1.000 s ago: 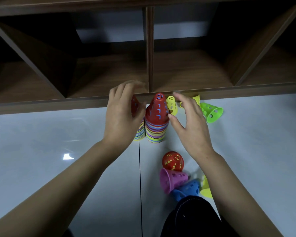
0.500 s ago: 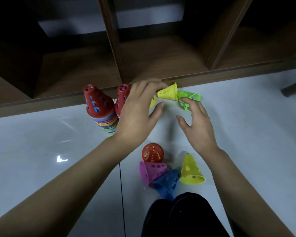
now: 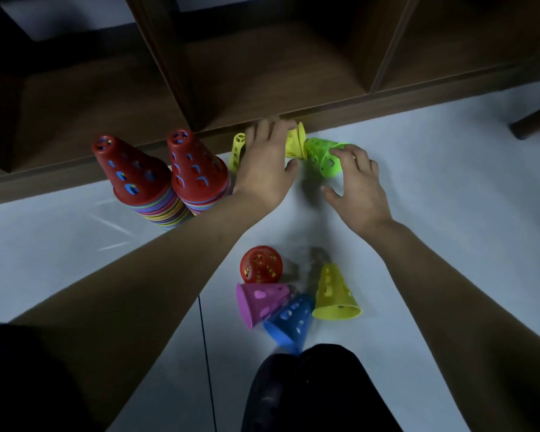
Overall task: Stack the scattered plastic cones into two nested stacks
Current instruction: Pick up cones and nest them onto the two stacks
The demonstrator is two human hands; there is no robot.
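Note:
Two nested stacks of coloured cones stand on the pale floor by the shelf, each topped by a red cone: the left stack [image 3: 138, 179] and the right stack [image 3: 197, 173]. My left hand [image 3: 262, 163] reaches past them, its fingers curled over a lying yellow cone [image 3: 295, 141]. My right hand [image 3: 356, 185] rests its fingertips on a lying green cone [image 3: 323, 155], thumb spread apart. Another yellow-green cone [image 3: 237, 149] lies partly hidden behind my left hand. Nearer to me lie a red cone [image 3: 261, 268], a pink cone [image 3: 262, 302], a blue cone [image 3: 290, 319] and a yellow cone [image 3: 335, 294].
A dark wooden shelf unit [image 3: 262, 88] with open compartments runs along the far side, its front edge just behind the cones. My dark-clothed knee [image 3: 309, 388] is at the bottom, touching the blue cone. A dark furniture leg [image 3: 533, 123] stands at the right.
Both hands have left the two stacks and moved right to the yellow and green cones by the shelf. My left hand has closed over the yellow cone.

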